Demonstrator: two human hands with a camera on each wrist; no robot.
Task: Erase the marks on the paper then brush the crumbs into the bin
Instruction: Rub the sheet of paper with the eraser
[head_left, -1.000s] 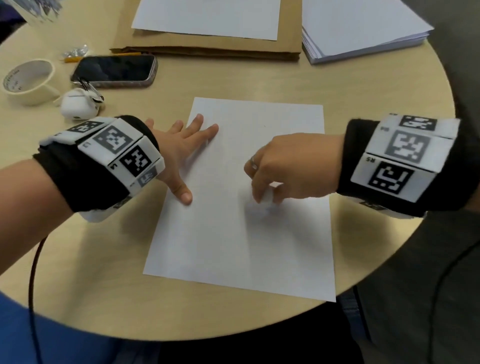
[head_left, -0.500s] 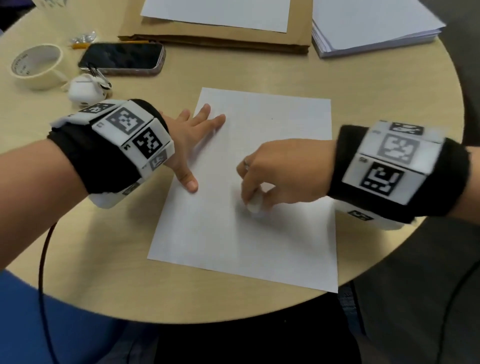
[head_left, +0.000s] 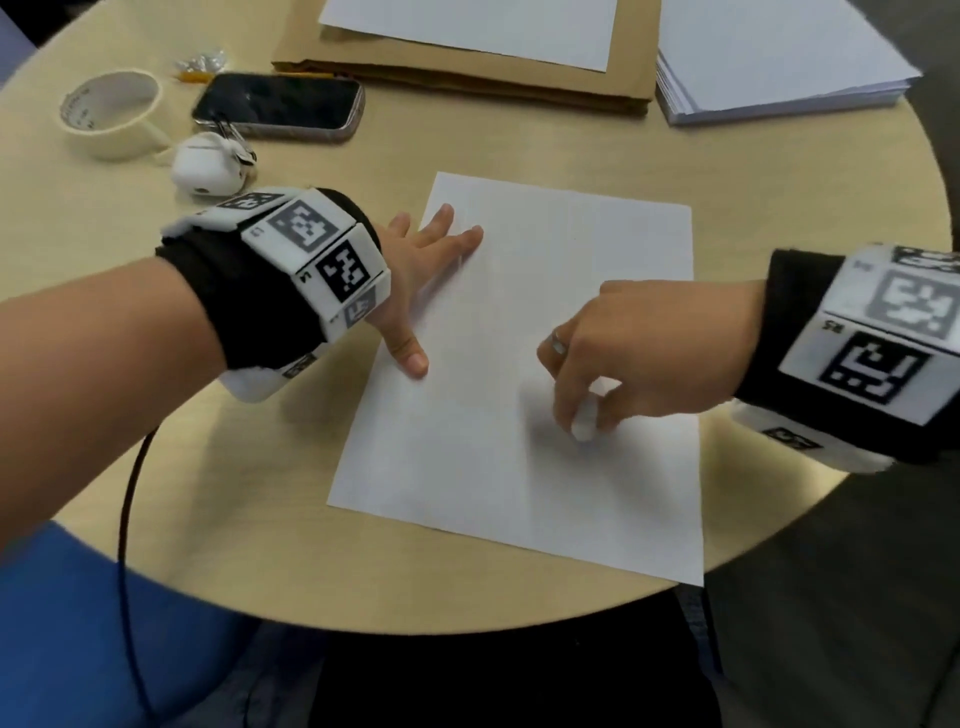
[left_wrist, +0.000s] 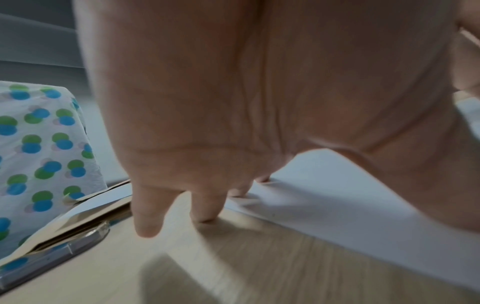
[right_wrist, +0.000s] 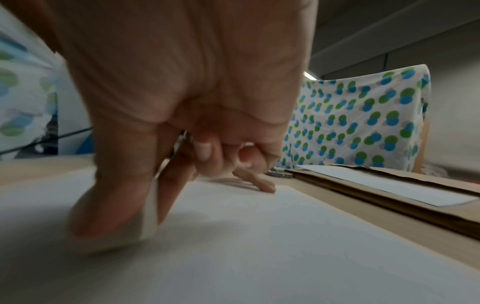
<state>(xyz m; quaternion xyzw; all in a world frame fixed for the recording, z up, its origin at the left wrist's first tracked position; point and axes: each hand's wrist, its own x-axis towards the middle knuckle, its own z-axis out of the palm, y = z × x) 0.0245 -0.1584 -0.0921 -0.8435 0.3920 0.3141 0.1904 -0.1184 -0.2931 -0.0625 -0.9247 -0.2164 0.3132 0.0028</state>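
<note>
A white sheet of paper (head_left: 498, 415) lies on the round wooden table (head_left: 260, 545). My left hand (head_left: 415, 280) lies flat with fingers spread on the paper's left edge, pressing it down. In the left wrist view the left hand (left_wrist: 207, 185) touches the paper (left_wrist: 350, 216) with its fingertips. My right hand (head_left: 613, 364) pinches a white eraser (head_left: 583, 423) and presses its tip onto the paper's right half. In the right wrist view the eraser (right_wrist: 148, 222) sits between thumb and forefinger, down on the sheet (right_wrist: 259, 257). No marks or crumbs are plain to see, and no bin shows.
At the table's back lie a phone (head_left: 278, 106), a roll of tape (head_left: 111, 111), a white earbud case (head_left: 208, 163), a brown envelope (head_left: 467, 78) with a sheet on it, and a paper stack (head_left: 779, 67). A black cable (head_left: 130, 519) hangs at the near left edge.
My right hand with the eraser has slid toward me across the paper's right half. The left hand stays pressed on the paper's left edge.
</note>
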